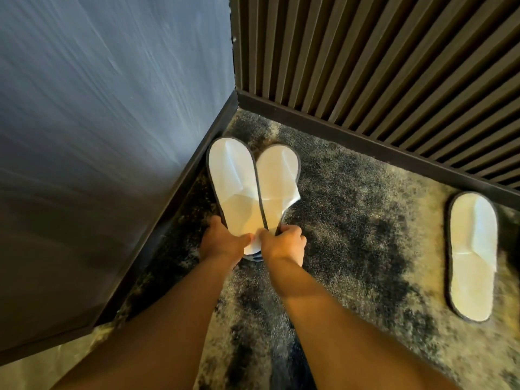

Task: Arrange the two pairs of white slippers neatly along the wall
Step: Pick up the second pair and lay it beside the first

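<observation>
Fingers: left hand (222,242) curled shut round the heel of the left slipper (233,187); right hand (284,243) curled shut round the heel of the right slipper (277,178); thumbs on top of the heels, other fingers wrapped under and out of sight
Hands: side by side, touching or nearly so at the thumbs; both forearms reach in from the near edge
Held pair: heels at the fingers, toes pointing far, away from the hands; soles down; heels pressed together, toes splayed a little apart in a V; whether they rest on the carpet (351,220) or are just above it, cannot tell
Pair position: in the far-left corner; left slipper just beside the dark baseboard (174,198) of the blue-grey wall (98,108); toes near the slatted wall (394,66) on the far side
Third slipper: single slipper (472,254) lying flat on the carpet at far right, well apart from both hands; toe end close to the slatted wall's baseboard; nothing touching it
Fourth slipper: not in view
Floor: mottled dark and tan carpet
</observation>
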